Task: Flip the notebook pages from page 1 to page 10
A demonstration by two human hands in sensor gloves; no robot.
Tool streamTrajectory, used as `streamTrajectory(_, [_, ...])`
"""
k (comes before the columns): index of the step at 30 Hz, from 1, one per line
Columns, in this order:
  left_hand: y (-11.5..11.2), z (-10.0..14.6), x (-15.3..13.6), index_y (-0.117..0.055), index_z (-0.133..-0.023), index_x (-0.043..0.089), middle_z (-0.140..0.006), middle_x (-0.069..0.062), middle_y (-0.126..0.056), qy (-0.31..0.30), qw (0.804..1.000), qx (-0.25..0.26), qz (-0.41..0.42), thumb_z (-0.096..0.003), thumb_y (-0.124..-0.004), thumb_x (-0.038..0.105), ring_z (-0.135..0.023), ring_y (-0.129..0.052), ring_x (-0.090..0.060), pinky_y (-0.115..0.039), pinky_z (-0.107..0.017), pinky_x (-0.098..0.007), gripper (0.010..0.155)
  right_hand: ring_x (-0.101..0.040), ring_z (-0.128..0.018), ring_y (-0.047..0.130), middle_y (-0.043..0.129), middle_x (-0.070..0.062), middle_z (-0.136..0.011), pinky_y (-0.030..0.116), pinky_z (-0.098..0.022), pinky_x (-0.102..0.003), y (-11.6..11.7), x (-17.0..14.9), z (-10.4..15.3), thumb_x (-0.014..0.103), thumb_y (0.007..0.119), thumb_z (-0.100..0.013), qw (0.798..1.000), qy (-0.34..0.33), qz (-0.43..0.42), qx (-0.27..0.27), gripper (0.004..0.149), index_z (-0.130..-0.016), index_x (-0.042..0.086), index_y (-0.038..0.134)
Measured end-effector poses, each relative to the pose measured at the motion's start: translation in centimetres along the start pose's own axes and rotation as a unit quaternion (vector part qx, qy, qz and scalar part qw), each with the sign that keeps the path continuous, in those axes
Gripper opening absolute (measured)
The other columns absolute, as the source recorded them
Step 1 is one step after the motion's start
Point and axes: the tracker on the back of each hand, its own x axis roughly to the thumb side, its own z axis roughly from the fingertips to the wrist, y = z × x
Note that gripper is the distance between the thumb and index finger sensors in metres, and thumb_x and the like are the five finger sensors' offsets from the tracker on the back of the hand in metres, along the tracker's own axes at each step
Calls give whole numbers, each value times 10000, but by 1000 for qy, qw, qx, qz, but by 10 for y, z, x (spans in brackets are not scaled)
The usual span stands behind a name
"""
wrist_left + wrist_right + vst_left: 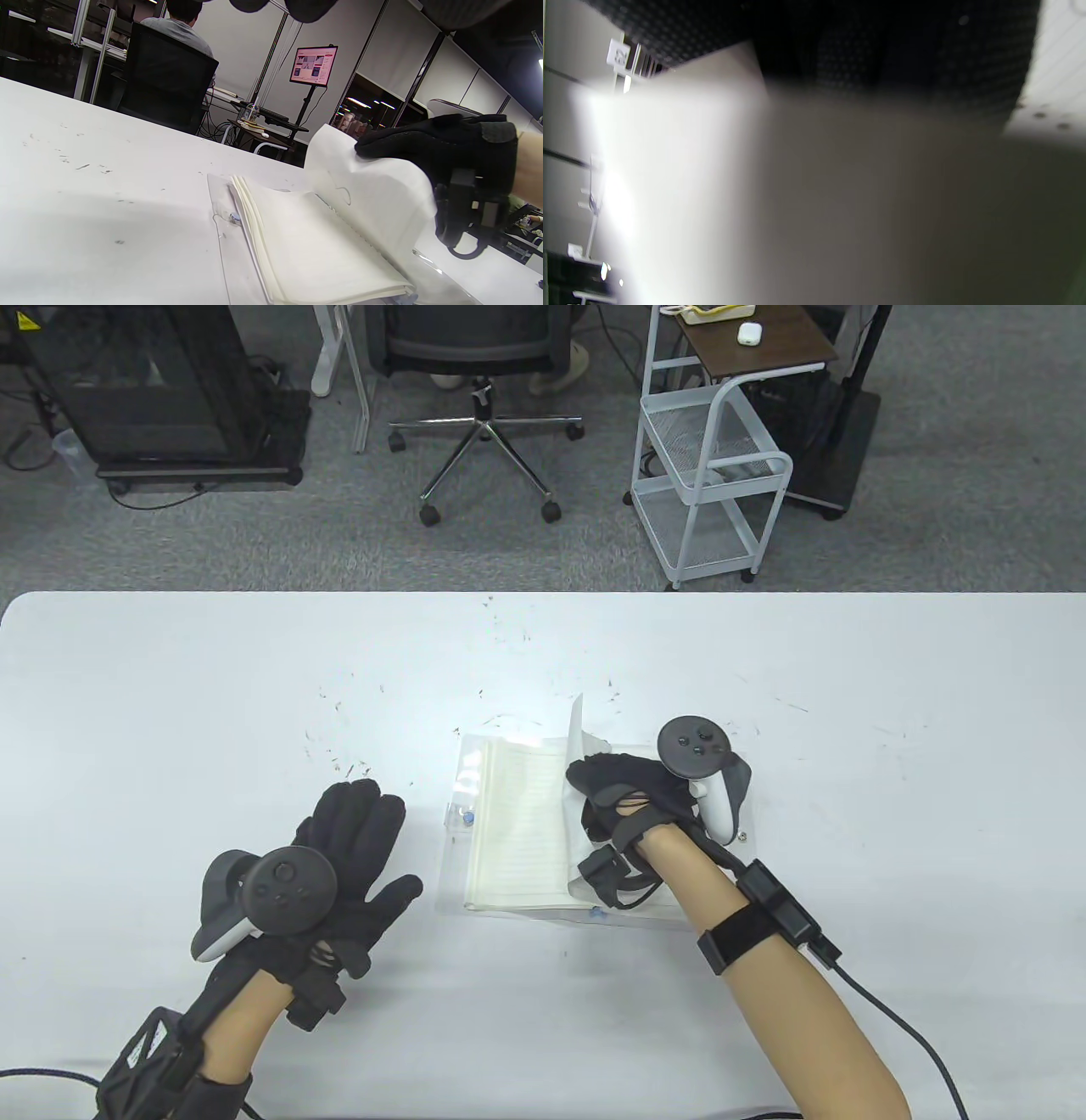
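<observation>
While my right hand (pixel 632 797) pinches a page (pixel 579 729) and holds it standing up over the notebook (pixel 517 823), my left hand (pixel 356 848) rests flat with fingers spread just left of the notebook. The notebook lies open, spine pointing away from me, long side the same way. Right hand's closer, so the page goes leftward. Page number? Can't tell, too blurry.

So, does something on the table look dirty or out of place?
Yes: small dark specks lie scattered over the white table, mostly beyond the notebook. The lifted page is simply held by the right hand.
</observation>
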Motion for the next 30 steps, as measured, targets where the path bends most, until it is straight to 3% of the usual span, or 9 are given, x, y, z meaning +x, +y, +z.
streamTrajectory(11, [-1,0,-1,-417,-1138,224,-1194,-116,-296,2,1000,-4,2,-459,-638,682,-1144,-266,-481,-393,-740,-707,848,-272,-407,1121,975,-248,-702,957,-218,-352,57,3,-27,386,838,-469,992,15,116,43,426,-761,75,830])
streamTrajectory(21, [-2,-1,-1,-418,-1138,223,-1194,-118,-296,2,1000,-7,1,-458,-639,681,-1144,-266,-482,-393,-740,-707,848,-302,-448,1106,921,-267,-747,949,-247,-375,67,4,-30,395,829,-476,987,25,138,73,456,-790,66,804])
streamTrajectory(30, [-1,-1,0,-419,-1137,224,-1194,-118,-296,2,1000,-4,0,-458,-639,681,-1145,-266,-480,-394,-740,-706,848,-323,-460,1096,894,-283,-775,945,-250,-386,61,4,-24,410,816,-480,990,18,117,80,488,-808,50,779])
